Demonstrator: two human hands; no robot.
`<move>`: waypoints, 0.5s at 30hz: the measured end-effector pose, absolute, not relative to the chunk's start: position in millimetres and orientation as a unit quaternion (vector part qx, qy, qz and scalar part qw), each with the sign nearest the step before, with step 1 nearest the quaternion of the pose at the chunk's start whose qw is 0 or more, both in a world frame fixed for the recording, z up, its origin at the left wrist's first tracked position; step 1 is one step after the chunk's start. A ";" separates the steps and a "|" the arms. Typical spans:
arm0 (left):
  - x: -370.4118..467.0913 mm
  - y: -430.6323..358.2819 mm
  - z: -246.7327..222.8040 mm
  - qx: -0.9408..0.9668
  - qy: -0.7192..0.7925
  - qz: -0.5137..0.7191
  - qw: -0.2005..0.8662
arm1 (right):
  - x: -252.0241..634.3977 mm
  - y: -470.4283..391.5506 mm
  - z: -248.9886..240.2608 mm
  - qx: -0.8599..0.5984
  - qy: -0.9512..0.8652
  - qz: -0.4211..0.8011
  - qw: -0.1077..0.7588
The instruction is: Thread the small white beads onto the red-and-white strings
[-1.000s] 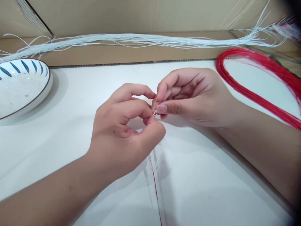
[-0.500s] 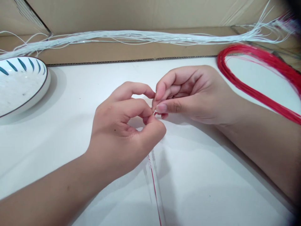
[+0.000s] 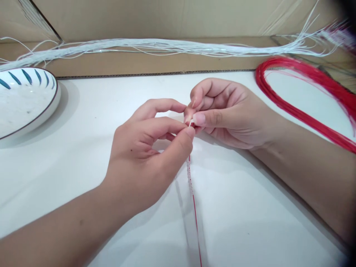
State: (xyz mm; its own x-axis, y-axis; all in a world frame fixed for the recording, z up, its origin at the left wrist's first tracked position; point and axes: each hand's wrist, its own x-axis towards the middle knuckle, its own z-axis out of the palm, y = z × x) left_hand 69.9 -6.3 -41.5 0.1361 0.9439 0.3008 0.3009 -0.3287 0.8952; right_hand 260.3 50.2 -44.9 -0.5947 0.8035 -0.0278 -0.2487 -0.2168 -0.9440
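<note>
My left hand (image 3: 147, 152) pinches a thin red cord (image 3: 195, 215) between thumb and index finger, its other fingers loosely bent. From the pinch the cord hangs down past the bottom edge of the view. Its upper stretch (image 3: 190, 176) looks speckled white and red, too fine to make out. A short white strand (image 3: 191, 122) shows between the two hands' fingertips. My right hand (image 3: 233, 115) is closed, its thumb and index finger gripping the cord's upper end beside the left fingertips. Much of that end is hidden by the fingers.
A white bowl (image 3: 55, 97) with dark leaf marks stands on the white table (image 3: 83, 159) at the left. A coil of red cord (image 3: 292, 105) lies at the right. Along the back, a bundle of white strands (image 3: 167, 46) rests on cardboard (image 3: 139, 66).
Both hands have shifted slightly right, and the left thumb has straightened. The hanging cord has moved right, and more of its speckled stretch shows below the left thumb.
</note>
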 end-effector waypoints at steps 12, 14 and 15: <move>70.6 -6.7 -39.6 0.628 0.490 0.461 0.391 | 259.8 48.8 -43.6 -0.263 -0.477 0.751 0.373; 69.9 -7.5 -40.2 0.632 0.474 0.470 0.394 | 260.2 48.8 -41.9 -0.260 -0.457 0.762 0.378; 69.5 -7.8 -40.6 0.636 0.465 0.474 0.393 | 260.4 48.8 -41.4 -0.257 -0.447 0.768 0.379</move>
State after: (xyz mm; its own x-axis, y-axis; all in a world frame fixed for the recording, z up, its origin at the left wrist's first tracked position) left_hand 69.5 -7.8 -40.6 0.1180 0.9644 0.2366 0.2197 -0.2578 0.9409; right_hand 260.4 48.8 -41.4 -0.5812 0.8119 -0.0557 -0.3524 -0.3128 -0.8820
